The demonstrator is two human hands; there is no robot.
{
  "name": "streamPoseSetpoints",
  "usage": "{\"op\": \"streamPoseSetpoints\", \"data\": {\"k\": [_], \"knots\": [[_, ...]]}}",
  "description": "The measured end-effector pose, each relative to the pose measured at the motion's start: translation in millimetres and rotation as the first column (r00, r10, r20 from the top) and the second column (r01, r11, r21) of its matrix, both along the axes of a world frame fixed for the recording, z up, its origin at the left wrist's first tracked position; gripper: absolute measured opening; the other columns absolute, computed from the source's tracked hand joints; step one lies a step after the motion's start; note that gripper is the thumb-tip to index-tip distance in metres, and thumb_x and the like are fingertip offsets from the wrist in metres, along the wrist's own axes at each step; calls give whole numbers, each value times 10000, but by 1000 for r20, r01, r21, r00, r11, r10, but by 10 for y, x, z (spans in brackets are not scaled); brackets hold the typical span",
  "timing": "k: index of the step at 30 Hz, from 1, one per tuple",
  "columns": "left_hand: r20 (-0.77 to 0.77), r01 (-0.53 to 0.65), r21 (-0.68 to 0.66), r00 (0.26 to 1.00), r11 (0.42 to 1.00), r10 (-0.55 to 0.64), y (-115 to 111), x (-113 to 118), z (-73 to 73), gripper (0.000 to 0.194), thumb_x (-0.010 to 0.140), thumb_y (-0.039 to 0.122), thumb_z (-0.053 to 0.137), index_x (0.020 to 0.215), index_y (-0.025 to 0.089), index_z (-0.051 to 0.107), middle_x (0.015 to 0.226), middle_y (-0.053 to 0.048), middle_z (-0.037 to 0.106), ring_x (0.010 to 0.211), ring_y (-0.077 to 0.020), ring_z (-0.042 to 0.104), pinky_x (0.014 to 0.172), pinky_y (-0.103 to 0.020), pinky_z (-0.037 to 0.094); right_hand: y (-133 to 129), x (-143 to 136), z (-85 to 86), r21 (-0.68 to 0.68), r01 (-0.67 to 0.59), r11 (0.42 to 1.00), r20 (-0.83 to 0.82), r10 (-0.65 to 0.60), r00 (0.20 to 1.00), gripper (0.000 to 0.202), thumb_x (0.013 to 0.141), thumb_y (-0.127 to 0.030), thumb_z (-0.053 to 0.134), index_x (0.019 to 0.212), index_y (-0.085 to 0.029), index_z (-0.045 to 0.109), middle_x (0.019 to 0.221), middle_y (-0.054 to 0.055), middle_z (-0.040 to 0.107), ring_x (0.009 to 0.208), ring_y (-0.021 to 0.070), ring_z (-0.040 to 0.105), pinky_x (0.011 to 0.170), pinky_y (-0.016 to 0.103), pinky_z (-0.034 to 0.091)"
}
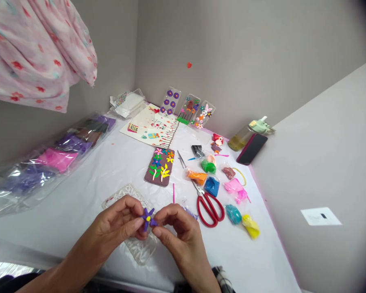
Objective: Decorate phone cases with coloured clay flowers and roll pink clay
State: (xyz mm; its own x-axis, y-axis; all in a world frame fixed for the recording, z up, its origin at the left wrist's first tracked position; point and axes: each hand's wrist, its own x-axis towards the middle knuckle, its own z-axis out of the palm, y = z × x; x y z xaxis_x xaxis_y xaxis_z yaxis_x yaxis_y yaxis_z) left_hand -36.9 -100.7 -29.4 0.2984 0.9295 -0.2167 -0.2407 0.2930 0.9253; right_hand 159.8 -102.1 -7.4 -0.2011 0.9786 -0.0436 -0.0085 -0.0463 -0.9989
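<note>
A purple clay flower (148,219) with a yellow centre is held up between my two hands. My left hand (122,221) pinches its left side between thumb and fingers. With thumb and forefinger closed, my right hand (178,228) grips a petal on its right side. Below my hands a clear patterned phone case (140,250) lies flat on the white-covered table (103,171). Just beyond is a brown phone case (158,166) decorated with colourful clay flowers. Partly hidden behind my right hand is a small purple packet (190,211).
Red-handled scissors (210,209) and several bagged clay lumps, including blue (212,186) and yellow (250,226), lie to the right. Tweezers (181,158) rest farther back. Decorated cases (171,101), a bottle (247,132) and a phone (252,149) stand near the wall. A plastic bag (57,158) lies left.
</note>
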Motion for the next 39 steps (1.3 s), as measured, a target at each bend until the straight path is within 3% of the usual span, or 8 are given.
{"op": "streamPoseSetpoints", "data": {"k": [6, 15, 20, 23, 27, 35, 39], "knots": [[43, 43, -12, 998, 999, -43, 2, 15, -49, 346, 907, 551, 783, 919, 232, 650, 801, 16, 695, 770, -150, 684, 747, -241, 569, 18, 7, -10, 5, 30, 1000, 25, -30, 999, 44, 863, -243, 840, 870, -227, 800, 837, 1, 774, 798, 167, 681, 755, 265, 499], [115, 77, -25, 991, 997, -74, 8, 17, -129, 336, 890, 519, 818, 920, 228, 654, 820, 23, 701, 777, -141, 687, 759, -244, 567, 20, 10, 1, 0, 30, 1000, -23, -30, 999, 112, 820, -284, 891, 909, -256, 829, 858, -9, 786, 812, 163, 681, 772, 257, 495], [131, 83, -38, 988, 996, -78, -6, 24, -113, 370, 858, 525, 850, 898, 218, 647, 818, 31, 677, 770, -129, 679, 739, -228, 571, 20, 15, 8, 11, 19, 1000, 34, -20, 999, 18, 858, -230, 833, 870, -237, 821, 827, 1, 767, 796, 168, 662, 764, 278, 488], [119, 63, -60, 991, 996, -56, 2, 26, -93, 403, 843, 547, 856, 958, 231, 635, 861, 27, 677, 789, -144, 688, 746, -251, 589, 19, 12, 17, 21, 24, 999, 56, -26, 998, 29, 865, -202, 800, 858, -228, 812, 824, 9, 767, 789, 170, 661, 743, 281, 485], [63, 63, -50, 996, 997, -60, 3, 13, -82, 380, 930, 585, 748, 1107, 267, 639, 904, 13, 694, 817, -166, 701, 788, -290, 602, 19, 4, 18, 25, 28, 999, 74, -29, 997, 26, 865, -206, 790, 854, -221, 809, 822, 19, 770, 780, 177, 662, 734, 290, 491], [19, 97, -21, 995, 995, -97, 20, -10, -91, 295, 959, 533, 725, 994, 243, 683, 831, 6, 716, 813, -178, 704, 787, -272, 581, 17, 19, 8, 64, 22, 998, 41, -24, 999, 70, 895, -312, 828, 869, -248, 839, 812, 18, 776, 765, 178, 667, 721, 286, 494], [-7, 107, -14, 994, 994, -107, 21, -46, -105, 292, 959, 534, 723, 987, 247, 682, 831, 11, 719, 812, -176, 715, 792, -263, 580, 6, 18, 14, 83, 4, 997, 44, -7, 999, 39, 901, -275, 830, 938, -267, 843, 865, 10, 779, 816, 174, 677, 757, 275, 495]]}}
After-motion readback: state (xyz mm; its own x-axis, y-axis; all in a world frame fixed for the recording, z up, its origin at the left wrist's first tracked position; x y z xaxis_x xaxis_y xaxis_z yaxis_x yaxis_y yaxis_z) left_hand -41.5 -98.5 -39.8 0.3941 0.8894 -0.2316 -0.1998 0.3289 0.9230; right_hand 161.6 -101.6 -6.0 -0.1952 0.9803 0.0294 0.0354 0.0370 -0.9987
